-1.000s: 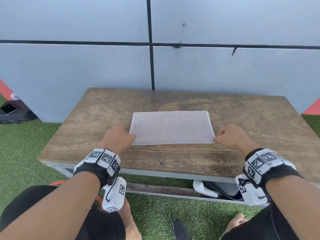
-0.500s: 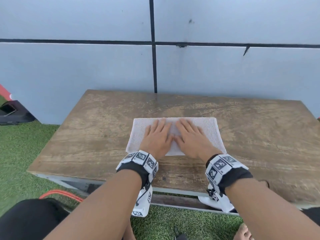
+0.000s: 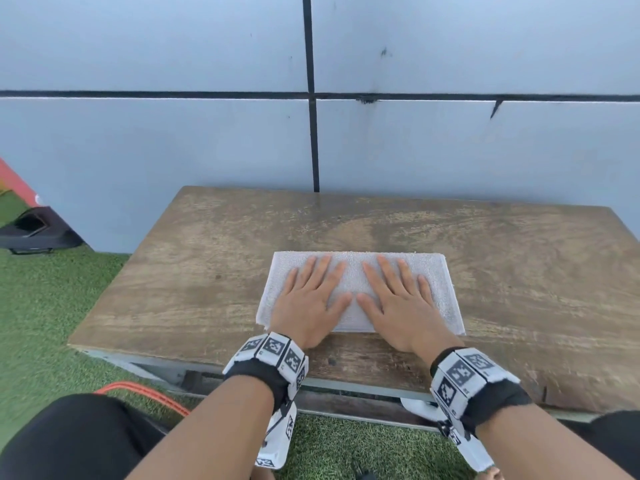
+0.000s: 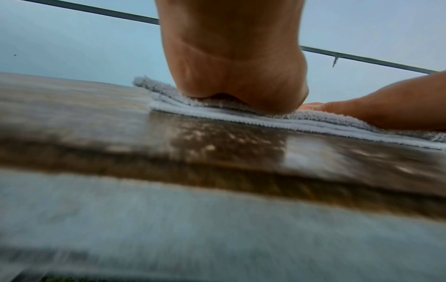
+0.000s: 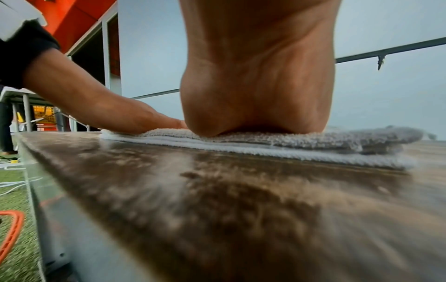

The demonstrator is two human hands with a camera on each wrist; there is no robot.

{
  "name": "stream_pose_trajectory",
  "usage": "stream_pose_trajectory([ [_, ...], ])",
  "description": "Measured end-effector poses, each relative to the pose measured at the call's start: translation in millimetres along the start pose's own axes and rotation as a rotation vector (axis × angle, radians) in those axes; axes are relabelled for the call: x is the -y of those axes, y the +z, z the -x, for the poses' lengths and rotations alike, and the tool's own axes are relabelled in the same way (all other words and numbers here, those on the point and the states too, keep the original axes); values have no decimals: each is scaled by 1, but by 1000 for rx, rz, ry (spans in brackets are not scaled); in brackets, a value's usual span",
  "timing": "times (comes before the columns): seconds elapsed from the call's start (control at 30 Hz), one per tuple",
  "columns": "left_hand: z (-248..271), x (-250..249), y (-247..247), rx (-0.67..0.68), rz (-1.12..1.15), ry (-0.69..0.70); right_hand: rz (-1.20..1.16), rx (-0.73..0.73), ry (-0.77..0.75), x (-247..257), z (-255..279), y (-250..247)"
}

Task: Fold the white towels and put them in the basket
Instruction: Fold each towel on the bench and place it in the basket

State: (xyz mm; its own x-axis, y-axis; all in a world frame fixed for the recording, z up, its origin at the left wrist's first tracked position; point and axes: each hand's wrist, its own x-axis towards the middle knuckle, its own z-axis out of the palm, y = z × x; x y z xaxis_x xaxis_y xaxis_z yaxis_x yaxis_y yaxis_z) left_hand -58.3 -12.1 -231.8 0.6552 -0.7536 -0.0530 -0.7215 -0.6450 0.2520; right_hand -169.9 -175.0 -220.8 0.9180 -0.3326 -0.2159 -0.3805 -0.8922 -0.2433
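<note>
The white towel (image 3: 360,292), a folded terry rectangle, lies near the front edge of the worn wooden table (image 3: 519,271). On the towel's left half the left hand (image 3: 308,306) presses flat, fingers straight and spread; on its right half the right hand (image 3: 401,306) does likewise. Soft, light and limp, it is probably three or four layers; best gripped by its corners.
</note>
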Motion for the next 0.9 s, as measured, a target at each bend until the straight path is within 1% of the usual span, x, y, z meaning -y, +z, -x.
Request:
stream_pose_trajectory([
  [0.1, 23, -7, 5, -20, -9, 17, 10, 3, 1, 4, 24, 5],
  [0.2, 42, -16, 6, -29, 19, -1, 70, 5, 5, 13, 46, 7],
  [0.3, 46, -32, 1, -200, -24, 2, 151, -166, -39, 28, 53, 6],
  [0.33, 45, -37, 2, -213, -39, 8, 136, -197, -64, 30, 52, 7],
  [0.4, 44, -41, 10, -150, -64, 33, 80, -168, -106, 29, 48, 16],
  [0.47, 45, -37, 19, -87, -63, 22, 36, -113, -95, 23, 46, 23],
  [0.63, 46, -26, 18, -87, -5, 25, 2, -121, -79, 14, 49, 24],
  [0.9, 48, -12, 14, -66, -9, 7, 18, -140, -51, 5, 48, 24],
])
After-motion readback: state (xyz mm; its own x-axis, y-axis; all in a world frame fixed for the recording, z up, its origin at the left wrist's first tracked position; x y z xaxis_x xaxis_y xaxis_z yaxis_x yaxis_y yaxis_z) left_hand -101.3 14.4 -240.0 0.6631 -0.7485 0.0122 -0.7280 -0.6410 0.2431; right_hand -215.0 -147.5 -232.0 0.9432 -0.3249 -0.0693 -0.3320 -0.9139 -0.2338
